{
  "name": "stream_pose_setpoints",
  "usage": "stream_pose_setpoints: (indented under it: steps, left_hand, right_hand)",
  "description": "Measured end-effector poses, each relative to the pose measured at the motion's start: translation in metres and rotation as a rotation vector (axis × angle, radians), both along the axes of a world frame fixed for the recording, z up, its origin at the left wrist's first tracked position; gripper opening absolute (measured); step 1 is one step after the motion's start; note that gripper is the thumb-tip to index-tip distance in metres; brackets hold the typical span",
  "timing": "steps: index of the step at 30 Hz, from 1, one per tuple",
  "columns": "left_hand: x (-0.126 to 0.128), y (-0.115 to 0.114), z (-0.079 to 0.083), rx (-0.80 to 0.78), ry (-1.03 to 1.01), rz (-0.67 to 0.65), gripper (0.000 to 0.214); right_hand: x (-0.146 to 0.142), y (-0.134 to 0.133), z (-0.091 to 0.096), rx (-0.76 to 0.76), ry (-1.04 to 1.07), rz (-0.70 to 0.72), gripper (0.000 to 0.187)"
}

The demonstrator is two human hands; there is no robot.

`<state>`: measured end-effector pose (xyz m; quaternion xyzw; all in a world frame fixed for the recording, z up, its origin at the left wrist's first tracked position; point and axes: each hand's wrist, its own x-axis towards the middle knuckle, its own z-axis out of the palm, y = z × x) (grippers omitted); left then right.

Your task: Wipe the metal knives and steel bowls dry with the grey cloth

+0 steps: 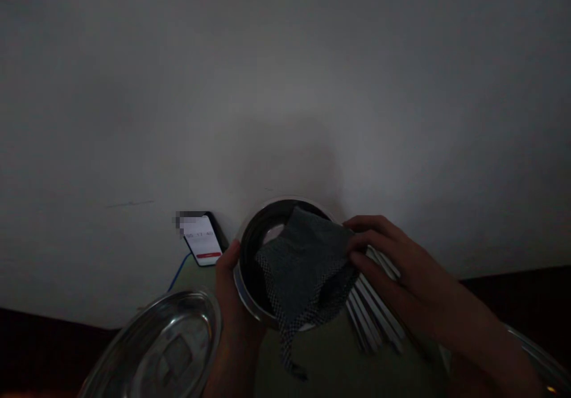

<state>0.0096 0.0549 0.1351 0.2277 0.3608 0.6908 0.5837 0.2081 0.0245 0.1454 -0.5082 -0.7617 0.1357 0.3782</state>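
A round metal bowl (pixel 252 222) is tilted up in front of me, its dark inside facing me. My left hand (pixel 232 291) grips the bowl's left rim, with the thumb on the edge. A grey cloth (pixel 307 252) with a checked border lies over the bowl's mouth, and one strip of it hangs below the rim. My right hand (pixel 383 255) pinches the cloth at the bowl's right edge, fingers closed on it. The cloth hides much of the bowl's right side.
A phone (pixel 203 240) showing a timer leans against the pale wall (pixel 285 77). At lower left is a large shiny metal basin (pixel 196 309). Several white strips (pixel 372 309) lie on the greenish table (pixel 312 368) beneath my right hand. Another metal rim (pixel 535 350) shows at lower right.
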Motion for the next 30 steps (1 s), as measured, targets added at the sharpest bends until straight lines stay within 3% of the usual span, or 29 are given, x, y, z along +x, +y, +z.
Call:
stream_pose_setpoints:
  steps: [4,7,11,13,17,19,21,24,26,28,30]
  left_hand:
    - [0.003,-0.004,0.000,0.038,0.106,0.121,0.020]
    - [0.006,-0.009,0.000,0.122,0.126,0.073,0.020]
    - [0.006,-0.009,-0.004,0.156,0.163,-0.027,0.044]
    - [0.004,-0.005,-0.009,0.169,0.248,-0.007,0.049]
    - [0.003,0.002,-0.015,0.187,0.411,-0.012,0.044]
    - [0.004,0.003,-0.014,0.159,0.366,-0.036,0.044]
    - [0.006,0.001,-0.011,0.131,0.288,-0.055,0.043]
    - [0.008,-0.002,-0.006,0.121,0.257,-0.052,0.036]
    - [0.008,-0.003,-0.004,0.120,0.275,-0.068,0.035]
    - [0.007,-0.004,-0.004,0.111,0.264,-0.094,0.038]
    - [0.007,-0.005,-0.006,0.097,0.228,-0.119,0.041]
  right_hand:
    - [-0.011,0.003,-0.002,-0.102,0.119,-0.259,0.030]
    - [-0.016,0.007,-0.006,-0.233,0.115,-0.335,0.042]
    - [-0.009,0.011,-0.007,-0.291,0.007,-0.298,0.015]
    - [-0.005,0.008,-0.001,-0.137,0.108,-0.391,0.011]
    - [-0.009,-0.008,0.016,0.469,0.484,-0.789,0.018]
    - [-0.018,-0.015,0.020,0.612,0.541,-0.837,0.020]
    - [-0.029,-0.017,0.017,0.518,0.428,-0.657,0.014]
    - [-0.045,-0.010,0.007,0.123,0.089,-0.102,0.008]
    - [-0.051,-0.005,0.001,-0.130,-0.052,0.163,0.016]
    - [-0.053,-0.001,-0.003,-0.256,-0.069,0.223,0.019]
    - [-0.054,0.002,-0.007,-0.280,-0.044,0.146,0.019]
